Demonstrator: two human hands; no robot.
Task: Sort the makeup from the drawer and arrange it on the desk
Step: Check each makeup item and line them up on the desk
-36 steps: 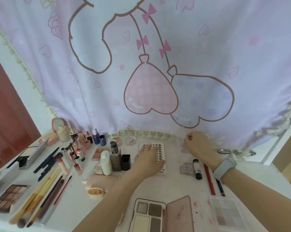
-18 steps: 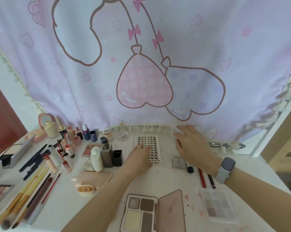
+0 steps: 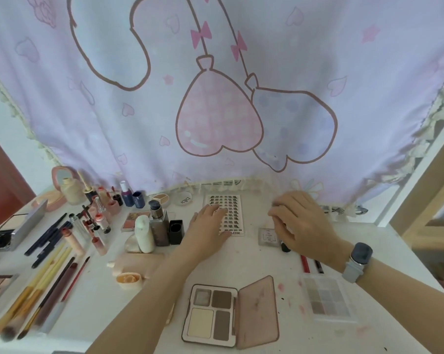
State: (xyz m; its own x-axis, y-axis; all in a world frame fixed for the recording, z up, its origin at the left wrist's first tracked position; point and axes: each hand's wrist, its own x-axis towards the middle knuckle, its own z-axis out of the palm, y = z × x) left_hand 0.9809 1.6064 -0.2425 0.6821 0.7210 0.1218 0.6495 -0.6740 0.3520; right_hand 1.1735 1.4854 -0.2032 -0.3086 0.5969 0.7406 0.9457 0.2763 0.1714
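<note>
White desk point(image 3: 241, 261): lash card point(image 3: 228, 213) at back centre
left hand point(image 3: 208, 226): fingers spread flat on card
right hand point(image 3: 300, 221): fingers bent, just right of card; grip unclear

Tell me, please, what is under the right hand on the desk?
Under the right hand lie a small square clear case and a dark tube, both partly covered. Red and black pencils show below the wrist. Anything beneath the palm is hidden.
</note>
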